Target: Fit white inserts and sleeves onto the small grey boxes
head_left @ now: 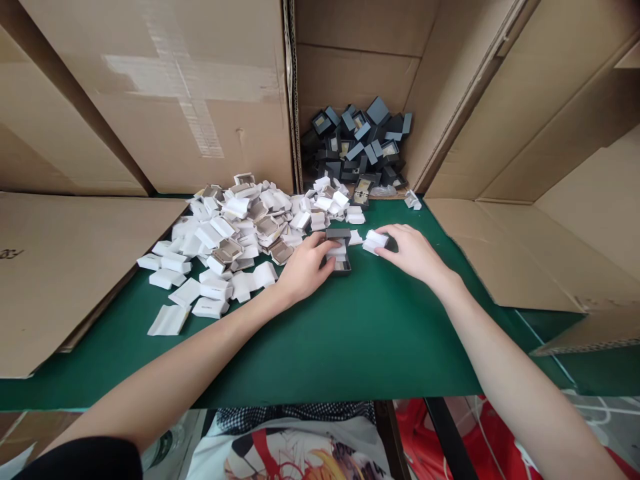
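Note:
My left hand [305, 267] curls round a small dark box [339, 251] that stands open on the green table top [350, 333], with a white insert showing inside it. My right hand [413, 252] lies a little to the right with its fingers closed on a small white paper piece [375, 241]. Just beyond the hands lies a big heap of white paper inserts and sleeves [235, 233], spreading to the left.
An open cardboard carton [360, 73] at the back holds several dark boxes [357, 147]. Large cardboard sheets [50, 267] flank the table left and right [540, 247]. The table's near edge runs above my lap.

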Motion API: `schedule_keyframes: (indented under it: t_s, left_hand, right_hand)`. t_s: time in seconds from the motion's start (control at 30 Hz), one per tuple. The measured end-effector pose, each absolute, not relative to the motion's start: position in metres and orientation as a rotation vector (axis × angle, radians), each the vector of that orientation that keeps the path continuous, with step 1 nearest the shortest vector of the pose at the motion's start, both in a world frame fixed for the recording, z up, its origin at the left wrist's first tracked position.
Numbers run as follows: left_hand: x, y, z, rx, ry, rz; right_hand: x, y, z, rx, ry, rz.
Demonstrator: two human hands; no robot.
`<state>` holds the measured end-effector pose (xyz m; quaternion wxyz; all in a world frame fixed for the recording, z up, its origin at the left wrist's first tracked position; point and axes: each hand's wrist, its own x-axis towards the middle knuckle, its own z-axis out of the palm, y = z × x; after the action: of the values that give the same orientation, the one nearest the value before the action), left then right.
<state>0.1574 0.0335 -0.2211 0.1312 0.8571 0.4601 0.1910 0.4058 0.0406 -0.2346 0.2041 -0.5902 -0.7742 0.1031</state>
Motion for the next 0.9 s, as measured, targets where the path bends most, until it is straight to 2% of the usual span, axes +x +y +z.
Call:
schedule_keyframes:
  t_s: [0.23, 0.43, 0.63, 0.9]
  left_hand:
    - [0.156, 0.032, -0.228, 2.471, 1.297, 0.662]
    - [0.156, 0.032, -0.224, 2.433, 1.23, 0.751]
    - [0.155, 0.033, -0.225, 2.412, 1.178, 0.77]
    - [0.158, 0.035, -0.227, 2.392, 1.178, 0.741]
  right_hand:
    - [0.408, 0.047, -0.246, -1.643, -2.179, 0.254]
    - [0.407, 0.052, -0.253, -1.629, -2.031, 0.461]
    - [0.406, 0.042, -0.23, -1.385, -1.941, 0.544]
    - [0.379, 0.02, -0.209, -1.1, -2.159, 0.819]
